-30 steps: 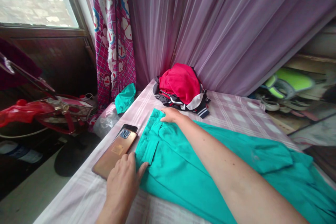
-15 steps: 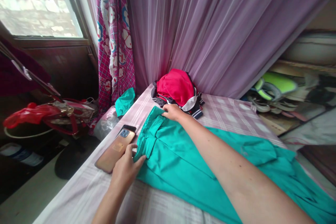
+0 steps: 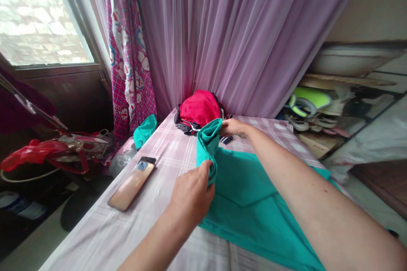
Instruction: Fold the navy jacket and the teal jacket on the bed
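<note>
A teal garment (image 3: 248, 178) lies lengthwise on the bed, its near-left end lifted and folded over into a thick roll. My left hand (image 3: 193, 190) grips the lower part of that fold, thumb on one side and fingers on the other. At the fold's far upper corner, my right hand (image 3: 235, 128) pinches the cloth; its fingertips are partly hidden behind it. My right forearm crosses over the garment and covers part of it. Left of my left hand, a gold phone (image 3: 132, 186) rests face down, with a dark object (image 3: 149, 160) showing under its top end.
Red and dark clothing (image 3: 201, 108) is bunched at the bed's far end, before a purple curtain (image 3: 203, 29). Plaid sheeting (image 3: 165, 224) covers the bed. A shoe rack (image 3: 318, 135) stands right; a red bag (image 3: 34, 154) and a teal cloth (image 3: 145, 130) are left.
Both hands have moved right, lifting the garment's left end off the sheet and folding it over. The gap between the garment and the phone is wider. The view has turned slightly right.
</note>
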Tool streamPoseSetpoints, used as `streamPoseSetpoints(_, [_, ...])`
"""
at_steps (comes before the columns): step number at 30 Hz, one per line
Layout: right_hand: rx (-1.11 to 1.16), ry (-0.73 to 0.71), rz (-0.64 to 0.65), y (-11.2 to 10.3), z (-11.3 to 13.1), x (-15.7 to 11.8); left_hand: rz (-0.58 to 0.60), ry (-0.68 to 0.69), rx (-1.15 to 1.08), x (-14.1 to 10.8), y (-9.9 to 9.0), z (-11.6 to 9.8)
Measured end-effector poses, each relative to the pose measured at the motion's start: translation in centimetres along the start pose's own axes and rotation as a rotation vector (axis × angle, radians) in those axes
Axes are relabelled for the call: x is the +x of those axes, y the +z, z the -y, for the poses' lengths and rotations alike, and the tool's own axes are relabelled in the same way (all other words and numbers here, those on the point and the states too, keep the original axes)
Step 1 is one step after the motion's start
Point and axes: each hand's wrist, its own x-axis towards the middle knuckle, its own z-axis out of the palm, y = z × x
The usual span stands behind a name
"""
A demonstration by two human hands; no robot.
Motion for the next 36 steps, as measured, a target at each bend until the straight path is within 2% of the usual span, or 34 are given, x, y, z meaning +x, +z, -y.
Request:
streamPoseSetpoints(3, [0.203, 0.105, 0.001, -2.9, -3.3, -2.7, 0.100, 0.180, 0.065, 1.1, 1.6, -4.4])
streamPoseSetpoints(6, [0.359, 0.232, -0.020, -4.7, -7.6, -5.5, 0.202, 0.301, 0.101, 2.1, 4.8, -8.2])
streamPoseSetpoints(8, [0.434, 0.309, -0.099, -5.2, -10.3, -7.3, 0.249, 0.340, 0.093, 2.6, 7.1, -10.0])
streamPoseSetpoints(11, [0.479, 0.336, -0.230, -5.3, -13.1, -9.5, 0.312, 0.348, 0.058, 3.1, 9.8, -11.1])
streamPoseSetpoints(14, [0.352, 0.276, -0.315, -4.5, -14.2, -10.3, 0.338, 0.350, 0.035, 3.1, 11.1, -11.2])
streamPoseSetpoints(17, [0.048, 0.225, -0.522, -3.1, -14.8, -10.1, 0.335, 0.352, 0.032, 2.8, 11.4, -11.2])
streamPoseSetpoints(19, [-0.084, 0.250, -0.641, -2.2, -15.4, -10.1, 0.335, 0.359, 0.014, 2.6, 11.5, -11.2])
streamPoseSetpoints(21, [-0.137, 0.308, -0.696, -1.5, -16.1, -10.5, 0.365, 0.397, -0.049, 2.7, 11.4, -11.2])
streamPoseSetpoints(23, [-0.230, 0.357, -0.726, -0.8, -16.6, -11.3, 0.390, 0.458, -0.158, 3.0, 10.9, -10.6])
streamPoseSetpoints(24, [-0.303, 0.372, -0.727, -0.6, -16.6, -11.7, 0.361, 0.483, -0.200, 3.4, 10.6, -10.1])
streamPoseSetpoints(26, [-0.478, 0.391, -0.706, -0.3, -16.5, -12.6, 0.218, 0.515, -0.197, 4.2, 10.1, -8.7])
streamPoseSetpoints(28, [-0.619, 0.421, -0.675, -0.3, -16.0, -13.2, 0.093, 0.532, -0.087, 4.9, 10.2, -7.1])
streamPoseSetpoints(30, [-0.669, 0.450, -0.666, -0.5, -15.2, -13.4, 0.105, 0.554, 0.015, 5.3, 11.2, -5.8])
streamPoseSetpoints(32, [-0.681, 0.421, -0.686, -0.7, -14.0, -13.1, 0.140, 0.554, 0.057, 5.5, 12.7, -5.1])
streamPoseSetpoints(36, [-0.578, 0.239, -0.742, -0.6, -11.3, -11.1, 0.113, 0.493, 0.077, 5.4, 14.8, -6.0])
